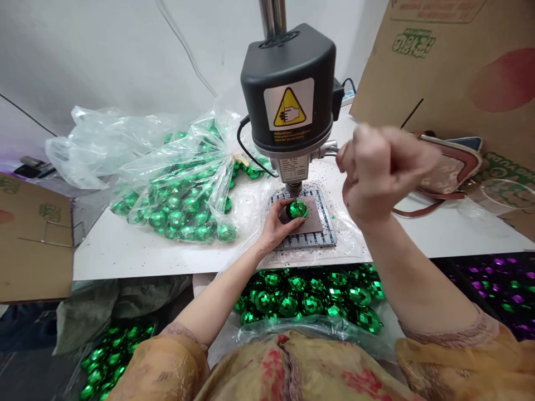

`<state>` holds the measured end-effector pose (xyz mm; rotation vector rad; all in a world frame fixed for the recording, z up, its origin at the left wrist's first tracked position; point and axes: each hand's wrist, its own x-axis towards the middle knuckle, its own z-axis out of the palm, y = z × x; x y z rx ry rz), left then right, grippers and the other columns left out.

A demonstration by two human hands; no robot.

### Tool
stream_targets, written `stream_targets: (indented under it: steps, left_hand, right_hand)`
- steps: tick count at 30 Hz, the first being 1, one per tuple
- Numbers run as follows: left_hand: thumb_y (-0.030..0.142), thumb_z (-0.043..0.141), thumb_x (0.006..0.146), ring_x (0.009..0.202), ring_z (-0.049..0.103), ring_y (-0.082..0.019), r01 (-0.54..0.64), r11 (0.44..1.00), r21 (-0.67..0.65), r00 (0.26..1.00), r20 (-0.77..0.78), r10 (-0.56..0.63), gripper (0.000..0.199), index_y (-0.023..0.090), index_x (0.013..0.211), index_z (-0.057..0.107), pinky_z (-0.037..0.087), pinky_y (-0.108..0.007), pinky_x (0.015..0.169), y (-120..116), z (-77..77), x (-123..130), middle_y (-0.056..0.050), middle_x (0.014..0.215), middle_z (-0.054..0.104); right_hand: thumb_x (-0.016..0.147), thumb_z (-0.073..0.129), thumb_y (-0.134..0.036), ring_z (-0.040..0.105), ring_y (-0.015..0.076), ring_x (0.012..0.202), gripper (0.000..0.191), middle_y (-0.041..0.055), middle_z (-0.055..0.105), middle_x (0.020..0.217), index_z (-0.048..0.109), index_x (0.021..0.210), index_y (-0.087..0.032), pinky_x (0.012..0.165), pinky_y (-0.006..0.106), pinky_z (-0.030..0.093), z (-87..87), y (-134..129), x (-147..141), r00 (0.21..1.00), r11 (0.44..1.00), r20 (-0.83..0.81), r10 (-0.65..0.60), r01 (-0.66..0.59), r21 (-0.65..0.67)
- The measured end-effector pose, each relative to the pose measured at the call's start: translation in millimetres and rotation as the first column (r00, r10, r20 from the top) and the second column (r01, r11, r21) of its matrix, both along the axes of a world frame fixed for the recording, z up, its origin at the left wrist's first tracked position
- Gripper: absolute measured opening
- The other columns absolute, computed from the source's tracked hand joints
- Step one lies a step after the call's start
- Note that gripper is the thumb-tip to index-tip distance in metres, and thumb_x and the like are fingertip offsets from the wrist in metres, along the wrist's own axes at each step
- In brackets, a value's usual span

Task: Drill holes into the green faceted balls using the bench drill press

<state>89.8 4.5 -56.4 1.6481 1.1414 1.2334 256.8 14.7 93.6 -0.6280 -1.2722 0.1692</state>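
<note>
My left hand (276, 224) holds a shiny green mirror-tiled ball (297, 209) between thumb and fingers. The ball sits on a flat square board (314, 220) on the slotted base (332, 236) of a bench drill press (288, 83). Right above the ball is the drill chuck (296, 188); whether a bit touches the ball I cannot make out. Raised to the right of the machine, my right hand (376, 167) is closed around the feed lever (330, 147), most of which the fingers hide.
Left of the machine lies a clear plastic bag (167, 184) of green balls. More green balls (311, 295) fill a bag at my lap. A handbag (449, 167) and a large cardboard box (443, 67) stand at right. Dark chips litter the white table (137, 256) around the base.
</note>
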Motion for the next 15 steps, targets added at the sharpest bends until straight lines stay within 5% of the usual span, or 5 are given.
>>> stream_targets:
  steps: [2, 5, 11, 13, 15]
  left_hand:
    - [0.048, 0.086, 0.074, 0.107, 0.066, -0.024, -0.011, 1.0, -0.011, 1.0, 0.017, 0.011, 0.055, 0.02, 0.116, 0.062, 0.052, -0.038, 0.096, -0.1, 1.6, 1.2, -0.009, 0.114, 0.068]
    - [0.045, 0.086, 0.075, 0.105, 0.067, -0.024, -0.026, 1.0, -0.013, 1.0, 0.017, 0.027, 0.053, 0.02, 0.115, 0.063, 0.052, -0.038, 0.096, -2.1, 4.6, 1.4, -0.009, 0.112, 0.07]
    - [0.037, 0.081, 0.081, 0.103, 0.066, -0.022, -0.188, 0.949, 0.252, 0.973, -0.087, 0.215, 0.042, 0.022, 0.116, 0.063, 0.054, -0.037, 0.091, -37.9, 10.8, 1.2, -0.008, 0.109, 0.067]
    - [0.035, 0.078, 0.085, 0.106, 0.065, -0.021, -0.034, 0.923, 0.384, 0.979, -0.171, 0.107, 0.04, 0.023, 0.121, 0.063, 0.055, -0.035, 0.09, -60.1, 11.8, 4.5, -0.008, 0.112, 0.064]
    - [0.035, 0.073, 0.09, 0.109, 0.066, -0.021, 0.251, 0.878, 0.407, 0.94, -0.317, -0.122, 0.037, 0.025, 0.124, 0.064, 0.055, -0.034, 0.091, -81.2, 9.9, 9.9, -0.011, 0.12, 0.062]
  right_hand:
    - [0.093, 0.056, -0.025, 0.031, 0.0064, 0.044, 0.049, -0.0052, 0.026, 0.049, 0.028, 0.054, -0.022, 0.046, 0.028, 0.027, 22.8, 5.7, -3.2, 0.991, 1.0, -0.135, -0.003, 0.002, -0.004]
    - [0.086, 0.061, -0.015, 0.025, 0.0065, 0.038, 0.045, -0.0067, 0.027, 0.044, 0.036, 0.049, -0.022, 0.041, 0.03, 0.02, 48.8, 16.8, -6.0, 0.959, 0.987, -0.236, 0.159, -0.159, 0.02]
    - [0.087, 0.056, -0.006, 0.024, 0.0045, 0.035, 0.048, -0.0085, 0.027, 0.04, 0.036, 0.046, -0.022, 0.039, 0.027, 0.019, 61.6, 23.3, -4.9, 0.92, 0.962, -0.303, 0.25, -0.27, -0.025]
    - [0.089, 0.053, -0.005, 0.025, 0.0033, 0.036, 0.05, -0.0091, 0.026, 0.04, 0.034, 0.047, -0.021, 0.04, 0.026, 0.02, 62.0, 22.6, -4.8, 0.928, 0.963, -0.285, 0.24, -0.264, -0.047]
    - [0.091, 0.051, -0.004, 0.025, 0.0028, 0.037, 0.05, -0.0097, 0.025, 0.04, 0.031, 0.049, -0.022, 0.04, 0.025, 0.02, 62.2, 22.6, -5.3, 0.934, 0.966, -0.272, 0.232, -0.254, -0.048]
